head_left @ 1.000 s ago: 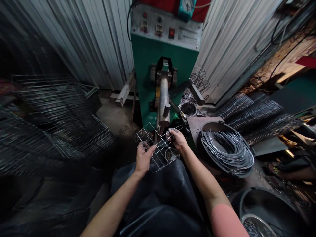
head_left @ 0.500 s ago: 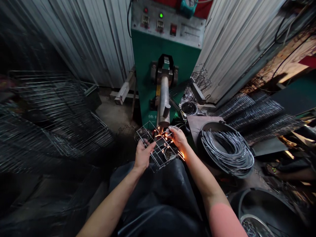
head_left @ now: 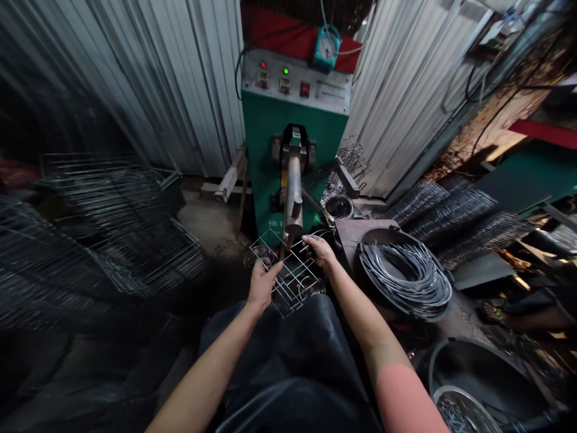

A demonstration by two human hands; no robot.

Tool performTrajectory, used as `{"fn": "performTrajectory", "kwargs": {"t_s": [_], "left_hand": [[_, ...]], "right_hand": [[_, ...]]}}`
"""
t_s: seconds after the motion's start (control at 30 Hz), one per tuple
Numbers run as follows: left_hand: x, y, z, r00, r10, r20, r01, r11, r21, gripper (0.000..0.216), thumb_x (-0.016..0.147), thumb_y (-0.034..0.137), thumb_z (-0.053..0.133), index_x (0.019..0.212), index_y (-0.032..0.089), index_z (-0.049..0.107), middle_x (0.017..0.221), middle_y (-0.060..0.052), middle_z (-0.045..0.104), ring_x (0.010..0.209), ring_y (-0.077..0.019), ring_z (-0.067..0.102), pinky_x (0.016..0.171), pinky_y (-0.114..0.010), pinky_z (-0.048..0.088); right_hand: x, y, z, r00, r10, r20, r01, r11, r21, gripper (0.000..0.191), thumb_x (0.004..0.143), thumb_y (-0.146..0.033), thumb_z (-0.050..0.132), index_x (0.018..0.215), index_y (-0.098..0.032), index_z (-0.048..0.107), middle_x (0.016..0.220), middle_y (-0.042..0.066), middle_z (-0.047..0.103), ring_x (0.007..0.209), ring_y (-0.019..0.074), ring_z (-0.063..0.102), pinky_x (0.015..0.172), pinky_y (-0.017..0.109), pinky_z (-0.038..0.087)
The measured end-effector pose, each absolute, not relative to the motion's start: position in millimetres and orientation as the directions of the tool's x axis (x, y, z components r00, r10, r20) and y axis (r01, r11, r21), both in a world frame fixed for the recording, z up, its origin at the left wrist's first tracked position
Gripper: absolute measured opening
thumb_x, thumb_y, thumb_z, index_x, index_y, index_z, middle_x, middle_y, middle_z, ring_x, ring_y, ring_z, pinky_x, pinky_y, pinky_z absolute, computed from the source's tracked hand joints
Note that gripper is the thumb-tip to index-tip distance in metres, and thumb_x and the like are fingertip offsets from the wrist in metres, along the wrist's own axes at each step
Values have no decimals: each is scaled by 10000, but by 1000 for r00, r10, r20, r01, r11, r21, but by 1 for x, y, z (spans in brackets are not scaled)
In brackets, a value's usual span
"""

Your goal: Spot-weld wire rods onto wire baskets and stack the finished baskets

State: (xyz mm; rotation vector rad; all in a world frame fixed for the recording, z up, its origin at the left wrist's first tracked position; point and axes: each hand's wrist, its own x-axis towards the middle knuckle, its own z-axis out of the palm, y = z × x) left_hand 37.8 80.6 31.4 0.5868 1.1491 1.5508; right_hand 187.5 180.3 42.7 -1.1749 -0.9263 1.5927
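Wire basket frame (head_left: 288, 278) could be misaligned if it slips beneath the round electrode (head_left: 293, 204) of a green spot welder (head_left: 265, 132), and bare fingers could be burned or pinched at such close range. Thin, bright crossed rods are seen forming an open grid, held tilted just below the electrode. Rods are gripped by the closed fingers of the left hand (head_left: 262, 285), while the fingers of the right hand (head_left: 321, 251) are curled over the frame's far side.
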Motion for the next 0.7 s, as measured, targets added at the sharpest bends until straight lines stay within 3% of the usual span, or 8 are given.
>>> {"fn": "performTrajectory", "kwargs": {"t_s": [0.3, 0.43, 0.7], "left_hand": [[40, 82, 15, -362, 926, -105, -326, -20, 945, 330, 642, 324, 706, 801, 188, 450, 620, 77, 482, 522, -66, 470, 532, -204, 380], [47, 81, 9, -441, 895, -63, -323, -93, 942, 315, 655, 306, 704, 744, 196, 423, 590, 88, 438, 501, -57, 429, 529, -199, 360], [44, 81, 10, -476, 868, -141, -417, -82, 905, 367, 610, 301, 736, 725, 197, 403, 587, 93, 418, 482, -43, 396, 492, -179, 313]], "right_hand": [[186, 171, 40, -173, 957, -232, -219, -267, -938, 341, 530, -402, 768, 666, -148, 588, 467, -78, 461, 396, 32, 342, 381, 171, 231], [180, 166, 38, -149, 976, -159, -227, -190, -955, 339, 554, -422, 754, 725, -153, 640, 518, -58, 509, 438, 45, 379, 416, 185, 274], [171, 177, 40, -196, 974, -111, -200, -151, -968, 309, 582, -444, 726, 644, -171, 593, 543, -54, 499, 462, 50, 372, 433, 187, 289]]}}
